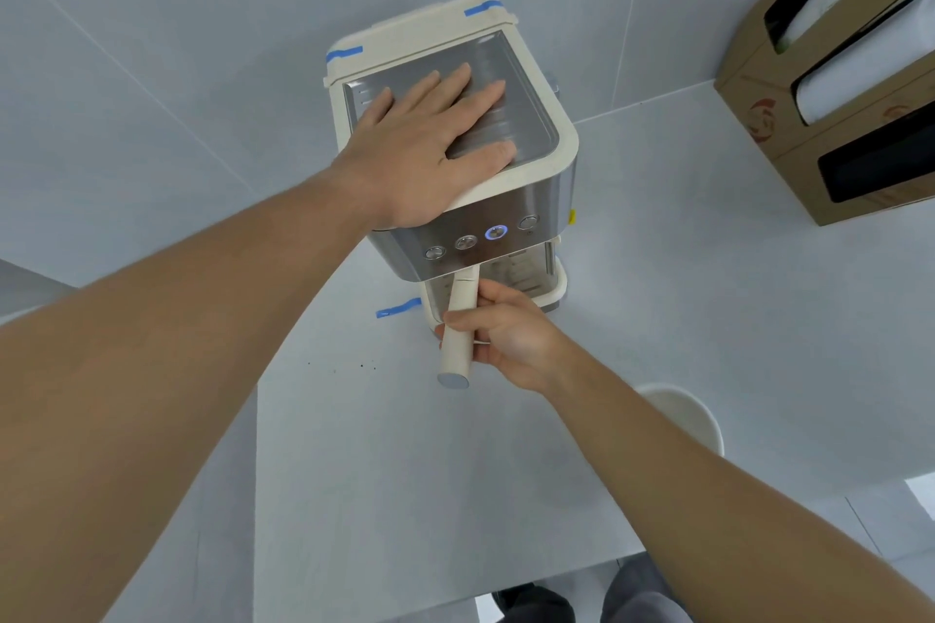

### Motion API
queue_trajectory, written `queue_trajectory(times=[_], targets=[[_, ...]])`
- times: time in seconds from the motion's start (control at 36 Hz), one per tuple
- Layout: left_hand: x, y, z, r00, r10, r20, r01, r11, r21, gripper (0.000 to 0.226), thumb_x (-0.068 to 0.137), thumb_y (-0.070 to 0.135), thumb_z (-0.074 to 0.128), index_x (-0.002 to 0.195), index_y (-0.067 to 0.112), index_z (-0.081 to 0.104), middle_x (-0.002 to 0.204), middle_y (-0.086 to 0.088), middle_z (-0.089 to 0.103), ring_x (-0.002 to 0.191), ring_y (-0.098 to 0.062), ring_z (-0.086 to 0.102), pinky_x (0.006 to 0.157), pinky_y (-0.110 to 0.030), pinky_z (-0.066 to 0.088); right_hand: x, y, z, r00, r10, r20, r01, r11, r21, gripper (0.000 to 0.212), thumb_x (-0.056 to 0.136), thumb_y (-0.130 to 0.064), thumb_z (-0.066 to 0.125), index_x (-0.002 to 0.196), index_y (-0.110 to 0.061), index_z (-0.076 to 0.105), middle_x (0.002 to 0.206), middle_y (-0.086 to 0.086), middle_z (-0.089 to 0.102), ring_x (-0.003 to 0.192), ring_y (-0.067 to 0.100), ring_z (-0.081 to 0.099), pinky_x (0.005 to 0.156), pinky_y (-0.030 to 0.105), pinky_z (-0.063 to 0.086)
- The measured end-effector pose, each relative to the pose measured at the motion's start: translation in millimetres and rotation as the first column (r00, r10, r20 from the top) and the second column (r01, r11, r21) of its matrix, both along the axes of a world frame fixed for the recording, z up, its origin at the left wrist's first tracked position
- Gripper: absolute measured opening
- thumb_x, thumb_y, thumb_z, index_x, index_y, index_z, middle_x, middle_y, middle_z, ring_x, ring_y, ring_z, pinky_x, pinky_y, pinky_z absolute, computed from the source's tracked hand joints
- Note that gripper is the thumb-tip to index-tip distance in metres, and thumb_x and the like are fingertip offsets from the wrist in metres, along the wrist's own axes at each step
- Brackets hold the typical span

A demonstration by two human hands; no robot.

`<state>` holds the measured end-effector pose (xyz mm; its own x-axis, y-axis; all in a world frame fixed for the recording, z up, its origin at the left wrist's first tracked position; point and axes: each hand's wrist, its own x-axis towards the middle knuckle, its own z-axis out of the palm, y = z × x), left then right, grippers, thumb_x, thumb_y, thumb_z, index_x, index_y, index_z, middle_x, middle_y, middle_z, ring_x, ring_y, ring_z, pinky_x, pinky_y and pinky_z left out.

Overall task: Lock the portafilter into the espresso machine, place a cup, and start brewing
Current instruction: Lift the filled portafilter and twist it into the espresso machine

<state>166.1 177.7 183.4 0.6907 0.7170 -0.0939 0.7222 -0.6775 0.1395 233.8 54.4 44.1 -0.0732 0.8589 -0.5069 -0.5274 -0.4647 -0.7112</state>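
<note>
Portafilter gripped in right hand

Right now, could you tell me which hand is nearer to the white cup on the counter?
Right. The right hand grips the portafilter handle just up-left of the cup; the left hand lies flat atop the espresso machine, farther away.
</note>
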Motion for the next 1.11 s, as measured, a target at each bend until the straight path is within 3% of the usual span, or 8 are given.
queue_trajectory(times=[0.11,0.42,0.53,0.69,0.75,0.83,1.11], targets=[[0.2,-0.4,0.2,1.0,0.008,0.013,-0.008,1.0,-0.002,0.067,0.089,0.068,0.025,0.152,0.046,0.013,0.166,0.009,0.005,0.152,-0.014,0.0,0.121,-0.047,-0.001,-8.9,-0.7,-0.6,0.998,-0.045,-0.042,0.046,0.999,0.009,0.038,0.084,0.006,0.064,0.12,-0.005,0.058,0.094,0.004,0.066,0.086,0.025,0.068,0.072,0.034,0.055],[1.0,-1.7,0.9,0.999,0.012,0.03,-0.012,1.0,0.004,0.066,0.09,0.068,0.028,0.151,0.046,0.016,0.166,0.01,0.008,0.152,-0.015,0.003,0.121,-0.047,0.0,-30.8,2.8,-8.8,0.99,-0.104,-0.095,0.106,0.994,0.018,0.039,0.085,0.003,0.066,0.119,-0.011,0.055,0.1,0.005,0.066,0.087,0.02,0.067,0.073,0.04,0.058],[2.3,-2.9,2.3,0.999,0.014,0.036,-0.014,1.0,-0.002,0.065,0.091,0.066,0.03,0.151,0.046,0.017,0.166,0.01,0.008,0.152,-0.014,0.003,0.121,-0.046,-0.001,-37.4,7.7,-8.8,0.987,-0.11,-0.113,0.115,0.993,0.035,0.039,0.084,0.002,0.068,0.117,-0.014,0.055,0.088,-0.003,0.071,0.09,0.019,0.067,0.07,0.039,0.059],[1.8,-0.9,2.1,0.999,0.021,0.05,-0.021,1.0,-0.008,0.066,0.089,0.068,0.03,0.15,0.047,0.018,0.165,0.012,0.009,0.152,-0.013,0.003,0.121,-0.045,-0.001,-58.8,22.4,-7.4,0.97,-0.18,-0.161,0.182,0.983,-0.007,0.041,0.079,-0.002,0.074,0.11,-0.018,0.053,0.114,0.012,0.063,0.112,0.03,0.065,0.066,0.041,0.06],[2.2,-1.0,2.1,0.998,0.021,0.054,-0.02,1.0,-0.007,0.066,0.089,0.068,0.031,0.15,0.047,0.019,0.165,0.012,0.009,0.152,-0.012,0.003,0.121,-0.045,-0.001,-64.1,26.1,-6.6,0.963,-0.2,-0.183,0.2,0.98,-0.015,0.041,0.079,-0.001,0.074,0.108,-0.019,0.053,0.12,0.018,0.061,0.107,0.027,0.066,0.066,0.041,0.061],[2.7,-0.9,1.8,0.998,0.02,0.054,-0.019,1.0,-0.009,0.065,0.089,0.067,0.032,0.15,0.047,0.02,0.165,0.012,0.009,0.152,-0.012,0.003,0.121,-0.046,-0.001,-67.9,30.9,-5.6,0.954,-0.224,-0.2,0.229,0.973,0.001,0.044,0.079,0.001,0.074,0.113,-0.017,0.052,0.113,0.012,0.06,0.098,0.021,0.064,0.07,0.043,0.062],[1.3,-1.4,1.2,0.997,0.023,0.069,-0.022,1.0,-0.019,0.066,0.089,0.068,0.033,0.15,0.047,0.021,0.165,0.011,0.01,0.152,-0.012,0.004,0.121,-0.045,-0.002,-69.2,33.3,-2.5,0.954,-0.22,-0.206,0.23,0.973,0.027,0.047,0.081,0.003,0.071,0.118,-0.018,0.052,0.106,0.009,0.06,0.093,0.02,0.064,0.073,0.043,0.061]])
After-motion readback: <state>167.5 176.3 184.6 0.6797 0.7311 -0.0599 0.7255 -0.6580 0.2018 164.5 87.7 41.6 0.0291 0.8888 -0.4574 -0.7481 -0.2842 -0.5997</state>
